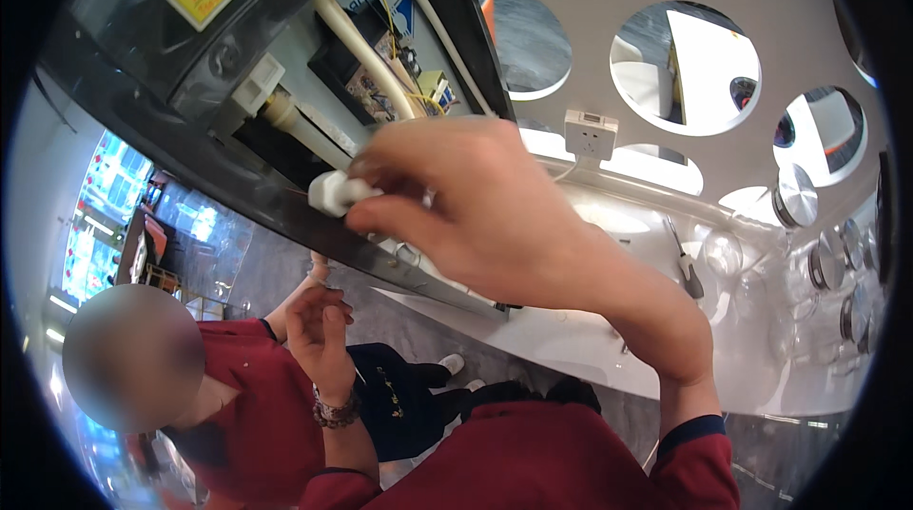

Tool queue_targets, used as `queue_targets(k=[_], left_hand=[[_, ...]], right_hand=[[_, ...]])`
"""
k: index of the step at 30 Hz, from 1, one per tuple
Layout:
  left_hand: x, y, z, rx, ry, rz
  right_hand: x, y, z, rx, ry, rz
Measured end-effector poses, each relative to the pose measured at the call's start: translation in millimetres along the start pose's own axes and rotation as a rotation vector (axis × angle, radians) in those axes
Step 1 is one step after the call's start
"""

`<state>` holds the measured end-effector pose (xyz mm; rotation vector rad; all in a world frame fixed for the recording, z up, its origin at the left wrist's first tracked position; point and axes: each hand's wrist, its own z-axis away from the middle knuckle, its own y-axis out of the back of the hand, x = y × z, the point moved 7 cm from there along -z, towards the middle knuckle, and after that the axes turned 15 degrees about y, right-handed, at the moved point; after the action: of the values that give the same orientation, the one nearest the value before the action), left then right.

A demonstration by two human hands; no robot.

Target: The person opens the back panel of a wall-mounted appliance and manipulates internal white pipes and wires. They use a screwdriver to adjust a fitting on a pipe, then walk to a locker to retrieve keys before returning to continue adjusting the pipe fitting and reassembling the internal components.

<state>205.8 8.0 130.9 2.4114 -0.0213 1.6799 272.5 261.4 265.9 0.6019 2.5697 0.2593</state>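
My right hand reaches across the opened black-framed machine. Its thumb and fingers pinch a white plastic fitting with a nut-shaped end, near the frame's lower edge. The hand is slightly blurred. Behind it, inside the housing, are a pale hose, a white tube with a brass-coloured joint and a circuit board with wires. My left hand, a beaded bracelet at its wrist, is raised below the frame with its fingers loosely bent and apart; I see nothing in it.
At the left stands a co-worker in a red shirt, one hand at the machine's lower edge. A white counter to the right bears a screwdriver and several glass jars. A socket box sits beside the panel with round holes.
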Motion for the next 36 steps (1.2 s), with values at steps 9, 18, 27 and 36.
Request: queue_targets(k=[9, 18, 27, 36], left_hand=[[4.0, -1.6, 58.2, 0.064, 0.165, -0.04], [11.2, -65.0, 101.3, -0.052, 0.209, -0.059], [29.0, -59.1, 100.7, 0.019, 0.125, -0.125], [38.3, -39.7, 81.5, 0.164, 0.103, -0.126]], right_hand=[[4.5, -27.8, -15.1, -0.286, 0.105, 0.046], [7.9, 26.7, 7.7, 0.06, 0.38, 0.029], [58.3, -18.4, 143.6, -0.098, 0.176, 0.127], [54.8, -12.6, 141.1, -0.16, 0.168, 0.046]])
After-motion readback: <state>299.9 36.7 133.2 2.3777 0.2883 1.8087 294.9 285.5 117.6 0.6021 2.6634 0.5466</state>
